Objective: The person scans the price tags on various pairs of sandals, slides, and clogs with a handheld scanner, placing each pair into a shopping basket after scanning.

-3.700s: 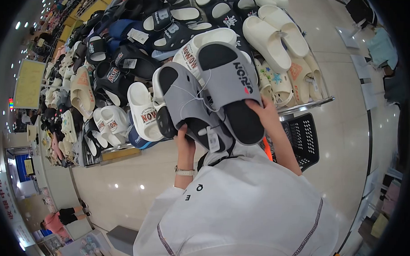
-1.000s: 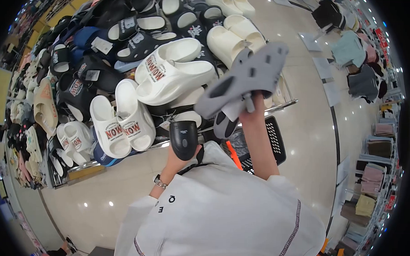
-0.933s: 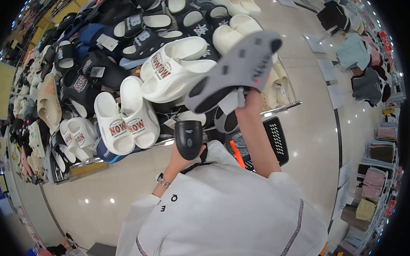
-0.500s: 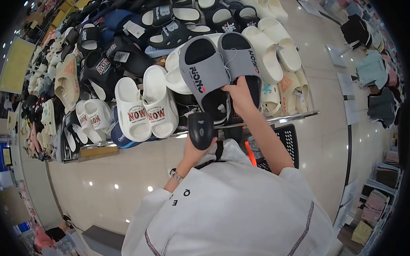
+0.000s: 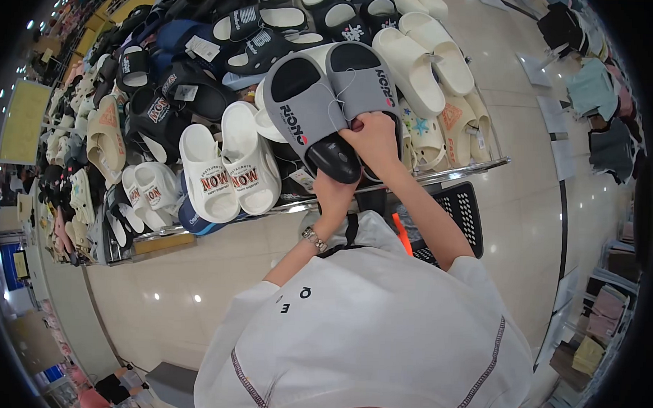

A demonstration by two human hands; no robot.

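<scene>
A pair of grey slide sandals (image 5: 301, 111) with black footbeds and lettering on the straps lies tilted on the heap, joined by a thin white cord. My right hand (image 5: 375, 143) is closed on the right sandal's strap at its inner edge. A rounded, glossy black handheld scanner (image 5: 335, 158) sits in my left hand (image 5: 335, 197), whose fingers are mostly hidden under it. The scanner overlaps the lower end of the left sandal, close to my right fingers. A metal watch (image 5: 314, 239) is on my left wrist.
White slides (image 5: 228, 175) with printed straps lie left of the grey pair, and cream slides (image 5: 414, 70) to the right. A metal rail (image 5: 450, 172) edges the display. Below it is a black perforated basket (image 5: 459, 216). Folded clothes (image 5: 603, 311) line the far right.
My left hand has moved up and right, bringing the scanner over the left sandal. My right hand and the grey pair appear slightly further left.
</scene>
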